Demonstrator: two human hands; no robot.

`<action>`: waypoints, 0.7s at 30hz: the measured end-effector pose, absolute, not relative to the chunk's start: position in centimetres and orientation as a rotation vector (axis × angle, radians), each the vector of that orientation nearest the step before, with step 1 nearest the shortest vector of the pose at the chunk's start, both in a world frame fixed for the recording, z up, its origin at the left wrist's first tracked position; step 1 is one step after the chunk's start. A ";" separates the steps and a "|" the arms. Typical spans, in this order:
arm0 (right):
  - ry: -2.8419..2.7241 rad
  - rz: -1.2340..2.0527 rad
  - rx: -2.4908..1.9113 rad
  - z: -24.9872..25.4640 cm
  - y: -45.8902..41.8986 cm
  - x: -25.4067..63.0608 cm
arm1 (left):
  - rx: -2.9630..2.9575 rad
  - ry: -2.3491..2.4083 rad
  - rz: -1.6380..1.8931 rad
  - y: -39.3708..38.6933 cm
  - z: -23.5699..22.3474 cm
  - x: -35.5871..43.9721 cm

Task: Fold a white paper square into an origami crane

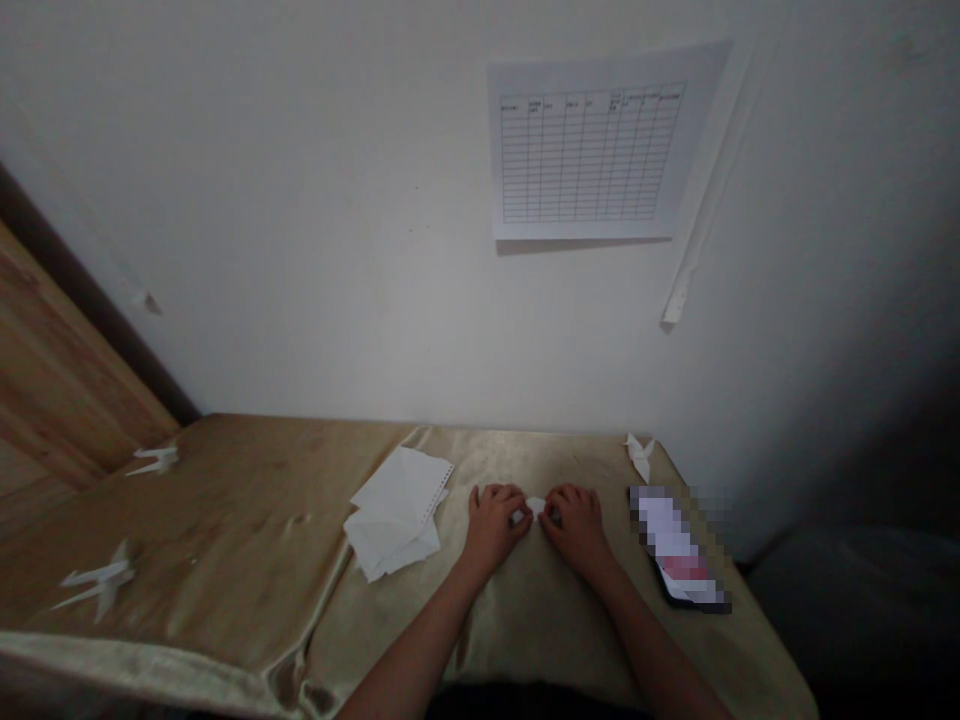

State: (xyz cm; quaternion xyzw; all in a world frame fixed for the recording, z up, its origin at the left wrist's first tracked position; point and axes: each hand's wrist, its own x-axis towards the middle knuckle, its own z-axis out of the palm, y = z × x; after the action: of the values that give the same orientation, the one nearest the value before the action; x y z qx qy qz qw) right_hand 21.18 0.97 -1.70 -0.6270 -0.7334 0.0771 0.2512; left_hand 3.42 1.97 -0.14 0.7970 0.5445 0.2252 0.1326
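Observation:
Between my hands, low over the cloth-covered table, is a small piece of white paper (536, 506), mostly hidden by fingers. My left hand (497, 520) pinches its left side with thumb and forefinger. From the other side my right hand (576, 522) holds it in the same kind of pinch. How the paper is folded is too small to make out. Left of my left hand lies a loose stack of white paper sheets (401, 500), one with a perforated edge. A phone (679, 550), its screen blurred out, lies to the right of my right hand.
Folded white paper figures rest on the gold tablecloth (247, 520): one at the back right (640, 456), one at the far left (156, 459), another at the front left (97, 580). A printed table sheet (589, 150) hangs on the wall behind. Wooden boards (67, 370) stand at left.

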 end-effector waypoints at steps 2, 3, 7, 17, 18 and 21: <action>-1.994 0.206 -1.706 -1.7 0.9 21.2 | 2.310 1.580 0.655 2.0 -0.1 3.4; -1.991 0.204 -1.709 -1.6 0.9 21.2 | 2.311 1.581 0.657 2.0 -0.1 3.4; -1.978 0.205 -1.717 -1.6 0.9 21.1 | 2.317 1.580 0.633 2.0 -0.2 3.4; -1.952 0.302 -1.667 -1.6 1.3 21.6 | 2.330 1.552 0.608 2.0 -0.2 3.3; -1.955 0.308 -1.666 -1.6 1.4 21.7 | 2.332 1.550 0.601 2.0 -0.2 3.2; -1.960 0.332 -1.656 -1.7 1.5 22.1 | 2.328 1.544 0.573 2.0 -0.2 3.1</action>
State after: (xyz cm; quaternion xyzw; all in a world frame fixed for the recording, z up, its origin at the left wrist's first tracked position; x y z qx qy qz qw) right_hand 22.06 1.52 -1.74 -0.6157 -0.7286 0.1235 0.2734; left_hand 3.13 2.04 -0.17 0.8077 0.5359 0.1990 0.1445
